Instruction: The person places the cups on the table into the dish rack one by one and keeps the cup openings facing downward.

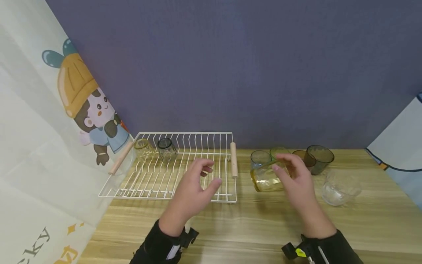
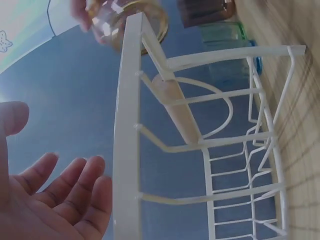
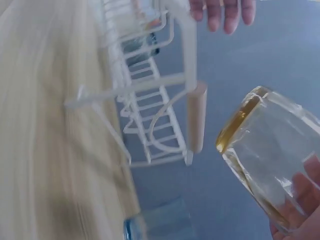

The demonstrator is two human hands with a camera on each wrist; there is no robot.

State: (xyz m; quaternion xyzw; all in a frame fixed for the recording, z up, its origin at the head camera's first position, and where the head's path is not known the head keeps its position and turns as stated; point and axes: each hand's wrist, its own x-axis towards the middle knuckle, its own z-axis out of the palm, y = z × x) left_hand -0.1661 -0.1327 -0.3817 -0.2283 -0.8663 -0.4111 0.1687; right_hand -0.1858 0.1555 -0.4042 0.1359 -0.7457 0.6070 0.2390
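My right hand (image 1: 299, 185) grips a yellow-tinted drinking glass (image 1: 266, 179) between thumb and fingers. The glass lies on its side in the air, its thick amber end pointing left toward the rack, as the right wrist view also shows with the glass (image 3: 280, 145). Over the front right part of a white wire dish rack (image 1: 197, 153), my left hand (image 1: 194, 187) hangs with relaxed fingers and nothing in it. Two small glasses stand at the rack's back left: a yellowish one (image 1: 143, 149) and a dark grey one (image 1: 166, 149).
Behind the held glass stand a blue glass (image 1: 260, 157), a green one (image 1: 279, 151) and two dark tinted ones, including a grey glass (image 1: 319, 159). A clear glass bowl (image 1: 341, 189) sits right of my right hand. The rack's wooden handle (image 1: 233, 159) sticks up on its right side.
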